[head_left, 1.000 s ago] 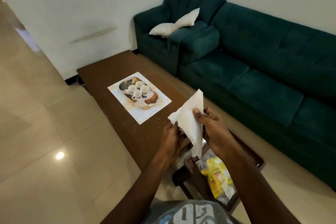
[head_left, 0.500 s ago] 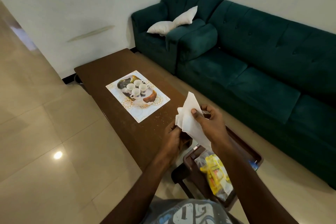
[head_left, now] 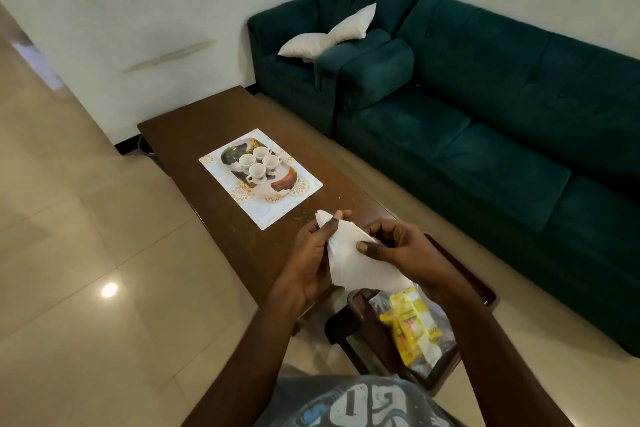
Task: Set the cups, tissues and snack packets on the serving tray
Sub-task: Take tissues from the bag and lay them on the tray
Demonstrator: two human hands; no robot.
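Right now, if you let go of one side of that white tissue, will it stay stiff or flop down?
Probably floppy: the white tissue bends and creases between the left hand and right hand instead of lying flat. Likely very light, since fingertip pinches alone hold it. It might tear if tugged hard.

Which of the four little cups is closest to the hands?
The front cup on the serving tray, the one at the cluster's near end with its handle sticking out left. The other three sit behind it, farther away.
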